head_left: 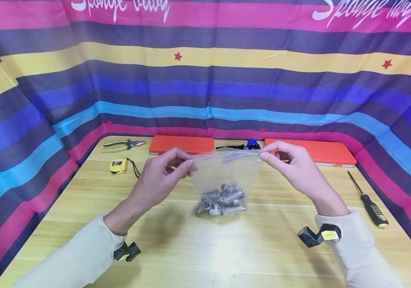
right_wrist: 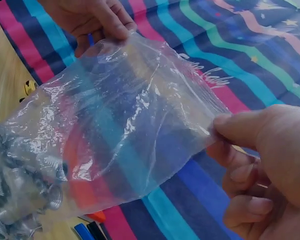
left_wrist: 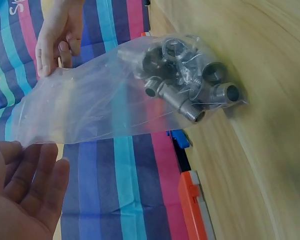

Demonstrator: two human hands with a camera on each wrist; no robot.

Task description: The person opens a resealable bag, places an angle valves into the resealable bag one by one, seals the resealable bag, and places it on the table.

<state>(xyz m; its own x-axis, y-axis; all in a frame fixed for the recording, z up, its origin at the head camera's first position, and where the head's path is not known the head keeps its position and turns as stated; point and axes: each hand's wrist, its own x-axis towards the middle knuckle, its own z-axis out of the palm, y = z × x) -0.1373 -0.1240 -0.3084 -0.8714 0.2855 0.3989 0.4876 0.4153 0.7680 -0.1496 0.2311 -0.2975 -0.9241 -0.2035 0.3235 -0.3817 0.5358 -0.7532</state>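
At desk centre, your left hand [head_left: 162, 172] pinches the left top corner of a clear plastic bag [head_left: 223, 172], fingers curled, thumb and forefinger closed on the film. Your right hand [head_left: 292, 166] pinches the opposite top corner the same way, so the bag's mouth is stretched taut between both hands. Right wrist view shows the thumb pressed on the film edge, the other fingers curled under. Left wrist view shows the left palm [left_wrist: 25, 190] at the bag's [left_wrist: 90, 105] edge, but the grip itself is cut off there.

Bag hangs down from your hands; its bottom rests on the desk [head_left: 205, 248]. Inside at the bottom sits a pile of metal threaded fittings [head_left: 221, 200], silver, heaped together; same pile shows in the left wrist view [left_wrist: 190, 85] and at lower left of the right wrist view [right_wrist: 15, 195].

Further out: yellow tape measure [head_left: 119, 165] left of your left hand, pliers [head_left: 122, 145] behind it. Two orange cases [head_left: 182, 145] lie along the back edge, second one [head_left: 317, 152] behind your right hand. Screwdriver [head_left: 369, 202] lies well to the right. Striped cloth [head_left: 205, 80] surrounds the desk.
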